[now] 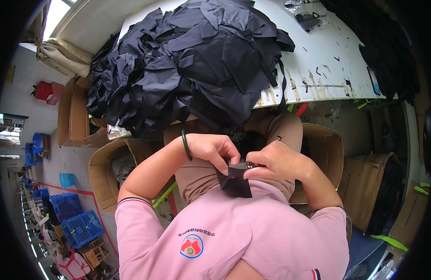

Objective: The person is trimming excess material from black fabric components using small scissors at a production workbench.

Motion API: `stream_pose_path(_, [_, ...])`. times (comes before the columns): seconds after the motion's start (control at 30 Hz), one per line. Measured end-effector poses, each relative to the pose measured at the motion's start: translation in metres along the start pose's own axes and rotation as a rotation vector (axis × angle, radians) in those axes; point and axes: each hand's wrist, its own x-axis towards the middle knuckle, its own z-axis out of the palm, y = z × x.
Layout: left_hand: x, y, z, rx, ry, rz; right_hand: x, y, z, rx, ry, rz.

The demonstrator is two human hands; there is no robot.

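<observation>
My left hand (212,150), with a dark green bangle at its wrist, pinches the upper edge of a small black fabric piece (236,184) in front of my chest. Close beside it, my right hand (277,161) is closed around a small dark item with pale dots (254,164), which meets the fabric's top edge. The fingers hide most of that item, so its kind is unclear. Beyond both hands, a large heap of black fabric pieces (192,60) covers the left and middle of the white table (318,65) and hangs over its front edge.
Open cardboard boxes stand at the left (101,161) and right (339,163) of my legs, with another box (371,186) farther right. Dark scraps and a phone-like device (374,81) lie on the table's right. Blue plastic crates (82,228) stand on the floor at left.
</observation>
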Motion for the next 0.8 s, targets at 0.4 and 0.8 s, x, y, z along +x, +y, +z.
stream_pose_path(0.4, [0.005,-0.015,0.024,-0.225,0.722,0.498,-0.003,0.0,0.03,-0.18,0.57,0.113])
stream_pose_path(0.8, [0.008,-0.017,0.031,-0.079,0.811,0.521,-0.002,-0.002,0.024,0.131,0.472,0.273])
